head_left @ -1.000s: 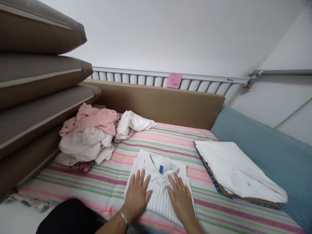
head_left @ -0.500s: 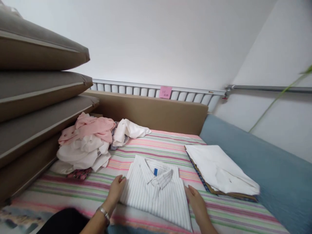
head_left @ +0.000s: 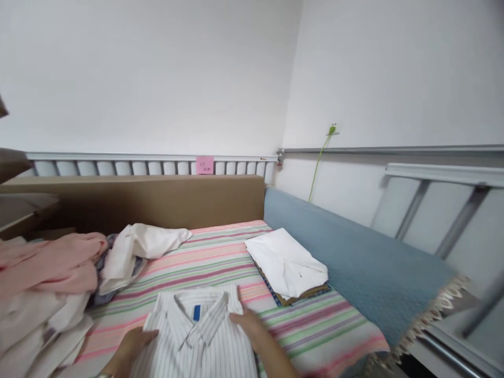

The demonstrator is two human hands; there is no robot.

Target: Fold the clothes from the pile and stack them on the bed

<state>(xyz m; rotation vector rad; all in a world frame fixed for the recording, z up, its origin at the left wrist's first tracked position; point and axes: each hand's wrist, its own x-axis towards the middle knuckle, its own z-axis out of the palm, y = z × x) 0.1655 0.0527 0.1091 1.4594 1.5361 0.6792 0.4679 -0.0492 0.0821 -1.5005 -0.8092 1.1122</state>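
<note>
A folded shirt, white with thin dark stripes (head_left: 205, 346), lies collar up at the bottom of the view, a blue label inside its collar. My left hand (head_left: 136, 344) holds the shirt's left edge, fingertips pressed at the side below the collar. At the opposite edge, near the shoulder, my right hand (head_left: 252, 326) grips the fabric; its lower fingers are tucked out of sight. Beyond my right hand rests a stack of folded clothes with a white garment (head_left: 289, 262) on top and brown and blue layers beneath.
A loose heap of clothes, with a pink garment (head_left: 59, 265) and white garments (head_left: 137, 247), lies at left. The striped sheet (head_left: 220, 262) covers the surface. A brown padded board (head_left: 157, 202) stands at the back, a blue covered bolster (head_left: 342, 241) at right.
My view has swung right, bringing a second radiator into sight. My hands have moved up along the shirt's sides and closed on its edges.
</note>
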